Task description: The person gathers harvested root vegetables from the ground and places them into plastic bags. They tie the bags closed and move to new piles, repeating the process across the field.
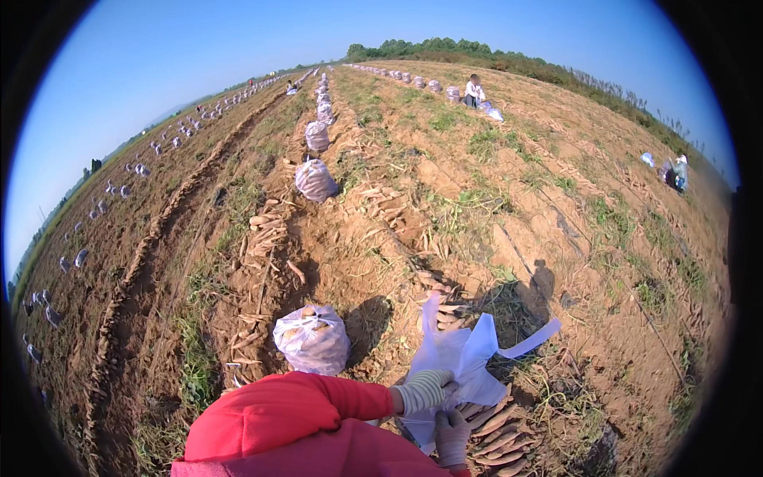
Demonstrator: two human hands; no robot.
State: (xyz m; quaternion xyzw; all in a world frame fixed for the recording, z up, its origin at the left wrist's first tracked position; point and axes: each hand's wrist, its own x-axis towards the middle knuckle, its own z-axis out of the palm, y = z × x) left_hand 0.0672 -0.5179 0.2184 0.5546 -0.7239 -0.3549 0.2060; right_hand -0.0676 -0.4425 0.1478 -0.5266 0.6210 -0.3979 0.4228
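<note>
A thin, translucent white plastic bag (444, 352) hangs loose and flattened in front of me, its handle straps flared out. My left hand (424, 390), in a striped knit glove, has its fingers closed on the bag's side. Lower down, my gloved right hand (452, 438) pinches the same bag near its lower edge. Directly beneath and beside the bag lies a row of sweet potatoes (501, 435) on the soil. To the left of the bag stands a filled, tied bag of sweet potatoes (313, 340), apart from both hands.
More filled bags (316, 180) line the furrow ahead. Loose sweet potatoes (268, 229) lie left of them. Cut vines (560, 387) cover ground at right. A person (474, 92) crouches by a bag farther off; another person (679, 173) is at far right.
</note>
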